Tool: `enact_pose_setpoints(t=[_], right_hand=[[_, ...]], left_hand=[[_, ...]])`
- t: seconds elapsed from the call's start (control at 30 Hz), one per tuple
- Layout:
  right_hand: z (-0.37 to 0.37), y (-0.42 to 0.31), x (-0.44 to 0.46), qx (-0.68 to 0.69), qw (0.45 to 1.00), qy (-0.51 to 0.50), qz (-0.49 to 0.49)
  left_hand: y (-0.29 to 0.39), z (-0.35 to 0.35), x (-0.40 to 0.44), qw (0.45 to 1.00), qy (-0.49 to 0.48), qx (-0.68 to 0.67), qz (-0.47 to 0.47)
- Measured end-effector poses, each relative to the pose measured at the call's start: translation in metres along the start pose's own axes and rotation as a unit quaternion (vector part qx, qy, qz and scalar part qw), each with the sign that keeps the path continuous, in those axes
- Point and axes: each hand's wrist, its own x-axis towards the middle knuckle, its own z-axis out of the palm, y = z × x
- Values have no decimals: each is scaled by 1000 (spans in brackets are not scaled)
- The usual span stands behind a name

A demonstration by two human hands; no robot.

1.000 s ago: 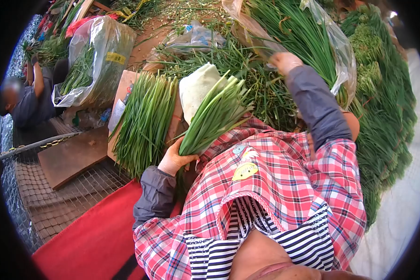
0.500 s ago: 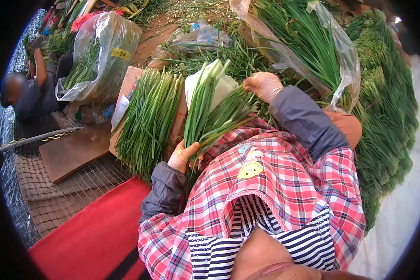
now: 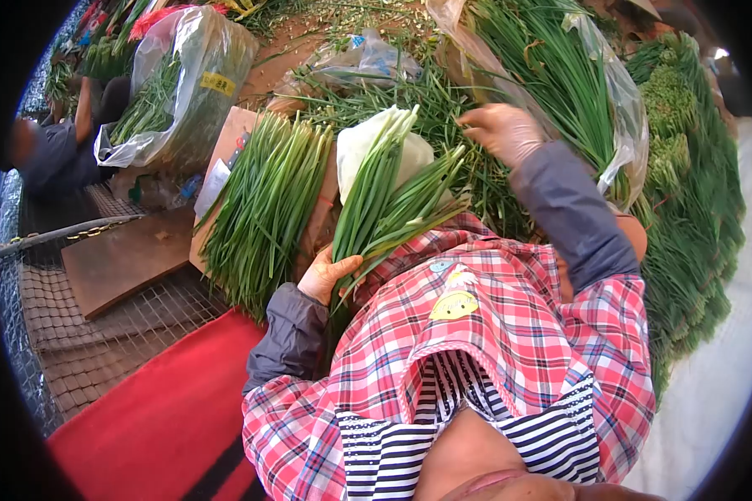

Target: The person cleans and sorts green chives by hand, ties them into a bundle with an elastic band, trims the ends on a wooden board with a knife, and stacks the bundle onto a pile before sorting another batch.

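Biggest first: the bank of greens [image 3: 698,200] lies well to the right of the board [image 3: 317,227], and the clear plastic bag [image 3: 633,117] of long stalks, also to its right, stands nearer. My right hand is close to that bag, so a careless swing could snag its film and spill stalks. The loose heap [image 3: 439,108] lies beyond and right of the board; anything I drop there would be hard to pick out. The stacked chives [image 3: 263,209] lie across the board itself, and a bumped left elbow could skew them.

The chive bundle [image 3: 372,179] is just right of the board, split into two clumps. My left hand [image 3: 326,275] is closed around its lower end only, so the leaning clump could slip out if I loosen. The white pad [image 3: 418,157] shows behind it. My right hand [image 3: 503,132] is half-curled, with nothing visible in it.
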Motion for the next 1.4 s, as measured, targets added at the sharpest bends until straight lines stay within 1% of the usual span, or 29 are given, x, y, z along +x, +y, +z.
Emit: enact_pose_setpoints(t=[0.07, 0.13, 0.23, 0.33, 0.37, 0.4, 0.47, 0.5, 0.53, 0.57, 0.6, 0.63, 0.67, 0.7, 0.73, 0.83, 0.9, 0.93, 0.97, 1.0, 1.03, 1.07, 1.17, 1.2, 1.23, 1.27, 1.3, 1.33, 1.4], right_hand=[[9, -51, 6, 66, 994, -18, -81], [27, -77, 16, 8, 994, 21, -109], [48, -74, 34, 28, 990, -21, -139], [40, -64, 38, -56, 988, -43, -137], [46, -51, 45, -74, 995, 16, -63], [37, -34, 50, -112, 992, 12, 47], [19, 27, 48, -120, 985, 7, 125], [18, 38, 44, -134, 980, -70, 127], [3, 25, 39, -146, 970, -146, 130], [0, 2, 23, -61, 986, -93, 124], [20, 1, 24, 81, 991, -77, 80], [25, -19, 24, 330, 924, -152, 118], [35, -33, 27, 407, 867, -226, 176], [50, -40, 28, 485, 830, -219, 170], [59, -49, 27, 584, 769, -179, 187], [54, -47, 26, 498, 832, -187, 156], [48, -29, 28, 422, 873, -193, 147], [37, -24, 27, 369, 908, -149, 130], [19, -14, 23, 121, 984, -88, 98], [15, 7, 28, 29, 987, -69, 145], [8, 33, 29, -98, 979, -105, 147], [21, 73, 42, -194, 917, -260, 232], [-4, 44, 8, -153, 963, -192, 114], [-8, 38, 0, -137, 973, -170, 74], [10, 42, 1, 60, 986, -153, 30], [30, 43, 6, 215, 961, -173, -7], [44, 35, 11, 257, 944, -207, 8], [51, 25, 15, 231, 949, -214, -8], [52, 6, 19, 211, 896, -370, 124]], left_hand=[[7, 6, 0, 1000, -17, 15, -6], [8, 7, 0, 999, -26, 27, -11], [11, 9, -2, 999, -13, 35, -7], [14, 12, -5, 1000, -6, 20, -5], [16, 14, -6, 1000, -9, 15, 0], [15, 14, -6, 1000, -11, 8, 4], [9, 11, -5, 1000, -9, -1, 2], [7, 9, -4, 1000, -7, -5, 0], [8, 8, -2, 1000, -15, -2, 0], [9, 9, 0, 1000, -24, 0, 0], [10, 11, 2, 1000, -31, 1, -2], [11, 13, 2, 999, -36, 6, 0], [13, 16, 3, 999, -39, 12, 3], [16, 17, 3, 999, -41, 18, 8], [18, 17, 2, 999, -36, 15, 8], [13, 13, -2, 1000, -8, -16, -2], [17, 13, -2, 1000, -14, -14, 12], [18, 12, -2, 1000, -19, -15, 19], [18, 10, -1, 1000, -10, -16, 21], [21, 9, -3, 999, -11, -31, 13], [21, 7, -4, 999, -7, -34, 11], [22, 3, -5, 999, -4, -35, 10], [28, -1, -6, 998, -33, -21, -49], [25, 0, -4, 999, -35, -12, -35], [21, 0, -1, 999, -35, -1, -20], [19, -1, 2, 999, -35, 11, -4], [18, -1, 3, 999, -34, 23, 12], [18, 0, 4, 998, -33, 43, 27], [18, 1, 3, 995, -32, 82, 53]])
